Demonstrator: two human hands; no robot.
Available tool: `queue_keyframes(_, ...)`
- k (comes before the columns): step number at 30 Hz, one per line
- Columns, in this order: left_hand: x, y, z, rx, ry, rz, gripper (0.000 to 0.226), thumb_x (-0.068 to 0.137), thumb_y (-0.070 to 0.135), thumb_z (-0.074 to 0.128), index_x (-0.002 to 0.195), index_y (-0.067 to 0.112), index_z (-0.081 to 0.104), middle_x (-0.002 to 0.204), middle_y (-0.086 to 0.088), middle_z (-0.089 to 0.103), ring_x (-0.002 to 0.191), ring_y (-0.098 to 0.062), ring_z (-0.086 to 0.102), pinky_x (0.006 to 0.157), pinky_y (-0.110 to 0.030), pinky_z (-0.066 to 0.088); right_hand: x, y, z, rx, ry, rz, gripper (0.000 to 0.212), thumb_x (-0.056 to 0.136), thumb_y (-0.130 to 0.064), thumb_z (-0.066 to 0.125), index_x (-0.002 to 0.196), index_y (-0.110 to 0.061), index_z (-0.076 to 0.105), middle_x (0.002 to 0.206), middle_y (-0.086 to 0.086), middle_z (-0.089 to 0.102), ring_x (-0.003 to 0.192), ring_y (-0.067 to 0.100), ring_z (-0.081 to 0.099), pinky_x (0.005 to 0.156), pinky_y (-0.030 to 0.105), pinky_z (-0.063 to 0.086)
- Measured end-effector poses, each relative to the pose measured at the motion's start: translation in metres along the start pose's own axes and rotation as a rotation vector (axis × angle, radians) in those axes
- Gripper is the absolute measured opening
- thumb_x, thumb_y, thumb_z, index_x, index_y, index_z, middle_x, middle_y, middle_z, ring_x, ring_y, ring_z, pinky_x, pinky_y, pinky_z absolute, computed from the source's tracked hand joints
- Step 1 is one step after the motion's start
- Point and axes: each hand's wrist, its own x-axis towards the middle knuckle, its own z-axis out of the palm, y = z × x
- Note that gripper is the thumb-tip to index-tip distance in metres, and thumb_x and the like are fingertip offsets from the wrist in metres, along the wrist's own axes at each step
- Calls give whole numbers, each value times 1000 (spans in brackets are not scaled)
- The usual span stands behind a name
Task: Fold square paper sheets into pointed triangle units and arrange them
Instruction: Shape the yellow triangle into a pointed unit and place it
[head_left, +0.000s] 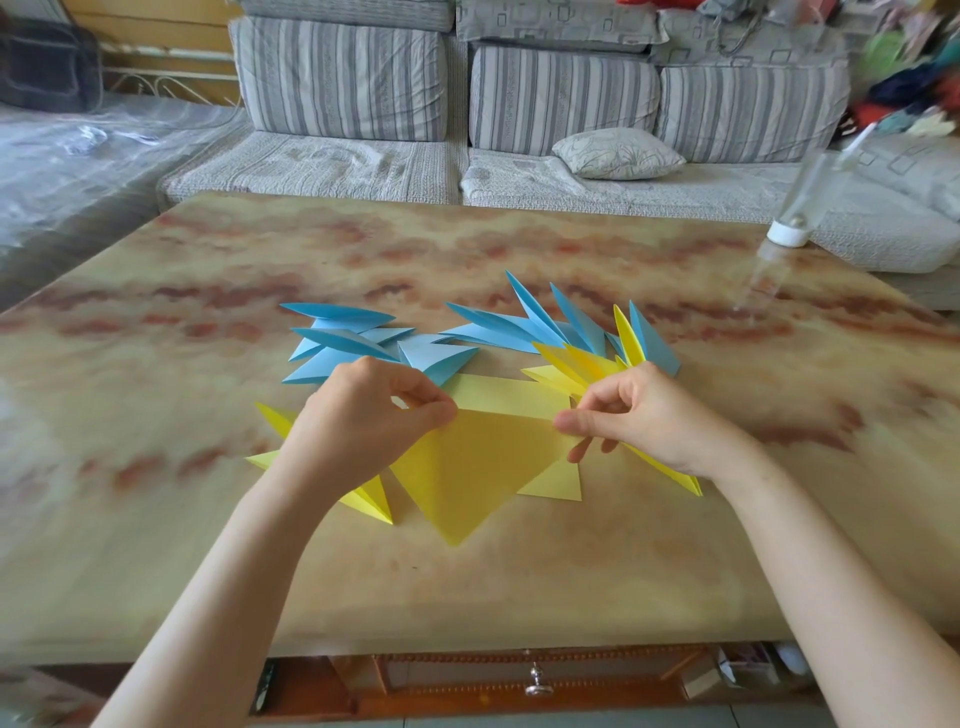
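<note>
A yellow paper sheet (467, 473), folded into a triangle with its point toward me, hangs just above the table. My left hand (358, 421) pinches its upper left corner and my right hand (639, 415) pinches its upper right corner. A flat yellow sheet (511, 397) lies beneath it. Folded blue pointed units (353, 343) lie in a heap behind my left hand, and more blue units (540, 327) fan out behind the middle. Yellow pointed units (582, 369) sit behind my right hand, others (371, 499) lie under my left wrist.
The marbled table (208, 519) reaches its front edge near me, with a drawer below. A clear bottle with a white cap (789, 228) stands at the table's far right. A striped sofa (519, 156) with a cushion runs behind the table.
</note>
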Motion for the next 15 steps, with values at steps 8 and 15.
queue_keyframes(8,-3,0,2,-4,5,-40,10,80,34,70,70,35,70,72,20,66,76,-4,60,68,-24,45,-2,0,0,-150,72,-12,56,63,-64,66,54,-9,61,51,-6,64,51,20,44,57,32,40)
queue_keyframes(15,-7,3,3,-12,-29,-29,11,80,33,70,69,36,69,71,20,66,72,1,59,62,-18,42,6,4,6,-305,321,-171,64,59,-89,50,69,-28,66,72,-8,60,71,18,53,68,40,44)
